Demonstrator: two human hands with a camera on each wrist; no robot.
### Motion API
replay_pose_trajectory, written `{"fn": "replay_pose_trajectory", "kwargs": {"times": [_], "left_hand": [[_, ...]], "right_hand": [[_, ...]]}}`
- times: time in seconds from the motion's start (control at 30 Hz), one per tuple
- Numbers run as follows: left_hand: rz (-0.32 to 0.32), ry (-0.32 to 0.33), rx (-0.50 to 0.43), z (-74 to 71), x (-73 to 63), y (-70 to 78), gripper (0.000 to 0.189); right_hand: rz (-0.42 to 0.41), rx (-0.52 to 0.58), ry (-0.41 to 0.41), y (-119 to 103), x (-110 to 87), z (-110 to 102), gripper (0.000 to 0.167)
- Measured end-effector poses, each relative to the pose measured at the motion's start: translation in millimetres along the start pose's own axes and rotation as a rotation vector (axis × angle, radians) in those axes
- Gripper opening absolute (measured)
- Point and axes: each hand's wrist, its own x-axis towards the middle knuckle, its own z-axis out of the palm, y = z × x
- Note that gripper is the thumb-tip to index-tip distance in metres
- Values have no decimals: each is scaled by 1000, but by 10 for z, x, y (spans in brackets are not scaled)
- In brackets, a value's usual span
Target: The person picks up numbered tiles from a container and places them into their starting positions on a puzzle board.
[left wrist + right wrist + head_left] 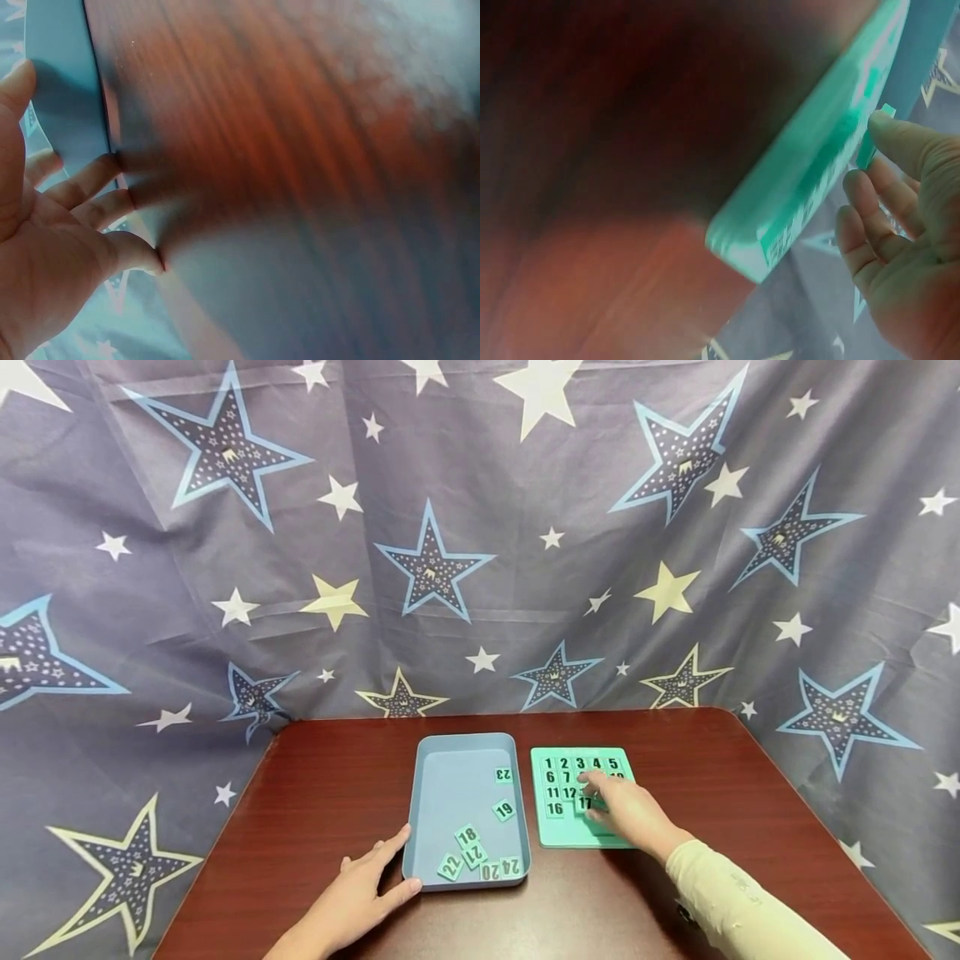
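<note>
My right hand [633,810] pinches the green number tile 17 [585,803] between thumb and fingers, above the green number board [562,837]. In the right wrist view the tile [865,151] stands tilted between the fingertips, apart from the board [795,187]. Tiles 1 to 5 fill the board's top row, and 16 [555,810] lies at the left of the fourth row; the hand hides some tiles. My left hand [358,887] has its fingers spread at the near left edge of the blue-grey tray [461,785], thumb and a fingertip touching the rim.
Loose tiles lie in the tray: 23 [503,774] and 19 [504,810] along its right side, 18 [467,836] and several others near its front. Both tray and board rest on a reddish-brown table [337,777]. A star-patterned cloth [487,593] hangs behind.
</note>
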Motion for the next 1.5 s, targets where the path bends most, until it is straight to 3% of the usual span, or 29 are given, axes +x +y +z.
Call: {"fn": "replay_pose_trajectory", "kwargs": {"times": [0.2,0.67,1.03,1.5], "left_hand": [[3,6,-2,6,1,-8,87],[14,27,11,17,7,-25,87],[21,44,18,22,-9,-15,85],[5,25,10,23,5,-11,86]], "right_hand": [[-66,-58,29,-79,36,157,50],[-32,40,4,-128,43,201,44],[47,78,-18,-156,33,225,41],[23,79,-24,-129,34,243,39]]}}
